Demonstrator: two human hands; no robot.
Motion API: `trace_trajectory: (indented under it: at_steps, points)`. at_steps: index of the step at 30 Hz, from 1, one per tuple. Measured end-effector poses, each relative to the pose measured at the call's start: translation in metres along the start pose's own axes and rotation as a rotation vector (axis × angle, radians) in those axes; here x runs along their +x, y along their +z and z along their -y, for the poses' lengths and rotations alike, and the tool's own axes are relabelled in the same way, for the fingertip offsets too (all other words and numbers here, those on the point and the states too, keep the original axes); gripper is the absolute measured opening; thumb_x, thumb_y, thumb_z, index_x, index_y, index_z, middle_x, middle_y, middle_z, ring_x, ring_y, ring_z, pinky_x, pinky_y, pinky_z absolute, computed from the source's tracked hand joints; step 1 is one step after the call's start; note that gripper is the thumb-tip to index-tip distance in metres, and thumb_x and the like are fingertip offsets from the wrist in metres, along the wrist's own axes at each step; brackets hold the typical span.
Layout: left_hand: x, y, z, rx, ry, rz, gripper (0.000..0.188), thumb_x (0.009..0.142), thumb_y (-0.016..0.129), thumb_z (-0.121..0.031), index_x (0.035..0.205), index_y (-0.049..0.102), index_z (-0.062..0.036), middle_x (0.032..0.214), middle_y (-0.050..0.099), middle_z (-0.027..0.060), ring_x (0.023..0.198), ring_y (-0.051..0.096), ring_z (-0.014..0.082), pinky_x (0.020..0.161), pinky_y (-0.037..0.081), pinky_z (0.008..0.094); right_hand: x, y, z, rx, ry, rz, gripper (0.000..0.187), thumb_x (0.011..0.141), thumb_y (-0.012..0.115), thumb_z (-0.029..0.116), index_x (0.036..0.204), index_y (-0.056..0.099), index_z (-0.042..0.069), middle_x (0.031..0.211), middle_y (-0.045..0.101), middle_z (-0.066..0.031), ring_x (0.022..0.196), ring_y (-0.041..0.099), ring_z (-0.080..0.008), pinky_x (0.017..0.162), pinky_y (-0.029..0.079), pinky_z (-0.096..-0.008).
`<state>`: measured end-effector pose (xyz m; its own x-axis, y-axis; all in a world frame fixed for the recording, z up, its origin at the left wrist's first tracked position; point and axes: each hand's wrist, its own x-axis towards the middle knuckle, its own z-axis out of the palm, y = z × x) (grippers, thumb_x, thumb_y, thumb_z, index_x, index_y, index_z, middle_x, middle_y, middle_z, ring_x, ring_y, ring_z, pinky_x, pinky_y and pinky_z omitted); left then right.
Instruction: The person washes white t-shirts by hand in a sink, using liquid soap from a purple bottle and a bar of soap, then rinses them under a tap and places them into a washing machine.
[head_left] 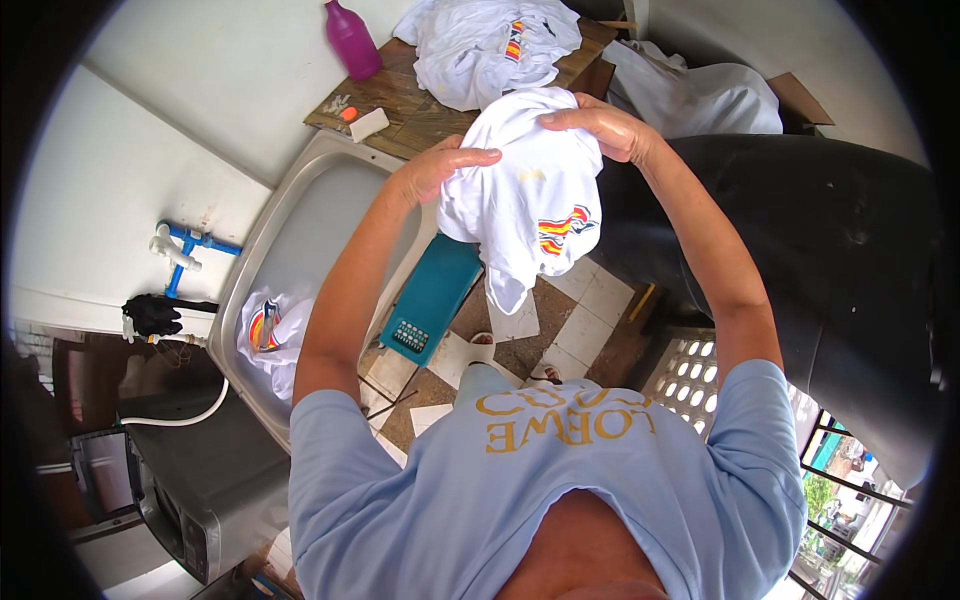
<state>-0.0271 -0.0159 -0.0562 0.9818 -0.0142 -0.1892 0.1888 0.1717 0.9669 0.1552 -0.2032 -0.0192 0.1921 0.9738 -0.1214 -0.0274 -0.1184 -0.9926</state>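
A white shirt (520,200) with a red, yellow and blue print hangs bunched between my hands, in front of the wooden table. My left hand (432,168) grips its left side, thumb laid across the cloth. At its upper right edge, my right hand (608,128) pinches the fabric, thumb on the near face. The fingers behind the cloth are mostly hidden. Left of my left forearm lies a pale sink basin (275,215) holding greyish water. Another white printed shirt (275,340) sits at the basin's near end.
More white shirts (480,60) are heaped on the wooden table (420,115), near a purple bottle (352,42), a white soap bar (369,124) and an orange cap (349,114). A teal plastic stool (430,300) stands below. Blue pipes (185,250) line the left wall; a large black object (800,230) fills the right.
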Motion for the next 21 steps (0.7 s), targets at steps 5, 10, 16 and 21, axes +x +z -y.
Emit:
trace_trajectory:
  at_steps: [5,10,16,21]
  points:
    - [-0.008,-0.003,0.011,-0.208,-0.003,0.034,0.055,0.087,0.060,-0.020,0.134,0.044,0.0035,0.126,0.058,0.0123,0.114,0.057,0.0199,0.100,0.043,0.0341,0.012,0.010,0.011,-0.028,0.026,0.061,0.066,0.081,0.070,0.034,0.127,0.047,-0.008,0.112,0.063,-0.0144,0.099,0.064,-0.0200,0.088,0.051,-0.0288]
    - [-0.013,0.003,0.017,-0.357,-0.041,0.043,0.056,0.086,0.059,-0.018,0.135,0.042,0.0040,0.128,0.057,0.0135,0.114,0.057,0.0218,0.101,0.042,0.0346,0.027,0.002,0.005,-0.134,0.077,0.059,0.090,0.076,0.073,0.043,0.130,0.032,-0.016,0.118,0.056,-0.0229,0.104,0.061,-0.0252,0.089,0.051,-0.0304]
    - [-0.024,0.010,0.016,-0.089,0.102,-0.066,0.061,0.079,0.068,-0.007,0.135,0.044,0.0001,0.124,0.059,0.0109,0.113,0.057,0.0199,0.100,0.043,0.0346,0.028,0.007,0.013,-0.313,0.154,-0.020,0.097,0.072,0.075,0.047,0.130,0.033,-0.018,0.118,0.056,-0.0254,0.103,0.062,-0.0257,0.088,0.052,-0.0303]
    - [-0.034,-0.022,-0.005,-0.043,0.096,-0.159,0.041,0.081,0.074,-0.014,0.117,0.062,0.0006,0.106,0.067,0.0067,0.093,0.065,0.0144,0.085,0.051,0.0291,0.023,0.008,0.032,-0.584,0.180,0.176,0.084,0.064,0.080,0.042,0.120,0.050,-0.014,0.107,0.065,-0.0200,0.094,0.066,-0.0249,0.086,0.051,-0.0297]
